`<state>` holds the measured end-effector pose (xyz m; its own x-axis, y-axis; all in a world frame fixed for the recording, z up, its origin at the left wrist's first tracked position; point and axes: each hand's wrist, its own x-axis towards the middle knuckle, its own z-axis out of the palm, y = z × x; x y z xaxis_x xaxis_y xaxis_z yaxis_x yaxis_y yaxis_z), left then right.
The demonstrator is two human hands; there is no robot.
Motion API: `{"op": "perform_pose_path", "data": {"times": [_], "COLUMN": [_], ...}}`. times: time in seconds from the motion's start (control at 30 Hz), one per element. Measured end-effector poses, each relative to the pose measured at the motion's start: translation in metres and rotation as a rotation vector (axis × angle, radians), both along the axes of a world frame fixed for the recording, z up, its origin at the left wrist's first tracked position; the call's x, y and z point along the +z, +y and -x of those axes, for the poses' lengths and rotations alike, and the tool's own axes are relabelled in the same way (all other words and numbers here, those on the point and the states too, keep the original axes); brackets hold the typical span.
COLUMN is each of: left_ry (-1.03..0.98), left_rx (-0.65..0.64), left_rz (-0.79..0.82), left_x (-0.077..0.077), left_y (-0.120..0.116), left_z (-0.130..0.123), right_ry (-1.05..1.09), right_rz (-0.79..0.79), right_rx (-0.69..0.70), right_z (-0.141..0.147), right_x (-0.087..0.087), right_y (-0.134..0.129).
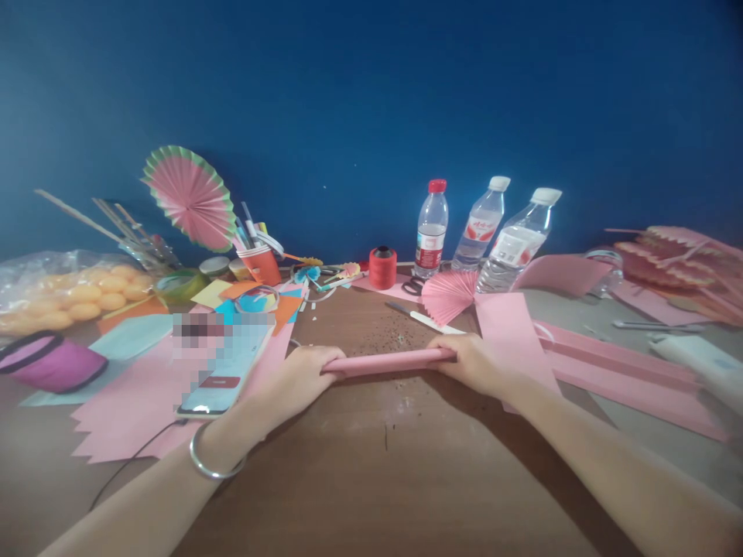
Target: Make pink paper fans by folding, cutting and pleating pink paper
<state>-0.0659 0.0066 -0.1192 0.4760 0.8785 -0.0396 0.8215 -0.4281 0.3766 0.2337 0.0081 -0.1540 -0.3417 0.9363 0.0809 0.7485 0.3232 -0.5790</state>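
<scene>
Between my two hands a narrow folded strip of pink paper (388, 362) is held level above the brown tabletop (371, 472). My left hand (305, 377) is closed on its left end, and a silver bangle circles that wrist. At the right end, the fingers of my right hand (473, 362) pinch the strip. Just beyond the right hand lie a pleated pink paper fan (450, 295) and a craft knife (426, 319). Flat pink paper (514, 336) lies beside the right hand.
A phone (232, 363) rests on pink sheets at left. Behind stand a red thread spool (383, 268), a red-capped bottle (433, 232) and two white-capped bottles (481, 224). An orange cup (260, 264) holds pens. A round pink-green fan (189, 199) leans near the blue wall (348, 116).
</scene>
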Motion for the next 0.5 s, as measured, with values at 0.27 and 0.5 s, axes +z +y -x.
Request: {"op": "perform_pose_path", "data": {"times": [0.27, 0.5], "left_ry": [0.001, -0.063], "left_rx": [0.009, 0.038], "left_rz": [0.01, 0.056], "left_x": [0.0013, -0.0022], "left_y": [0.0011, 0.0019], "left_z": [-0.0039, -0.0045], "right_ry": [-0.016, 0.038], "right_rz": [0.018, 0.061], "right_rx": [0.019, -0.006], "right_z": [-0.0002, -0.0031], "right_x": [0.0035, -0.0033], "right_y": [0.0011, 0.0036]}}
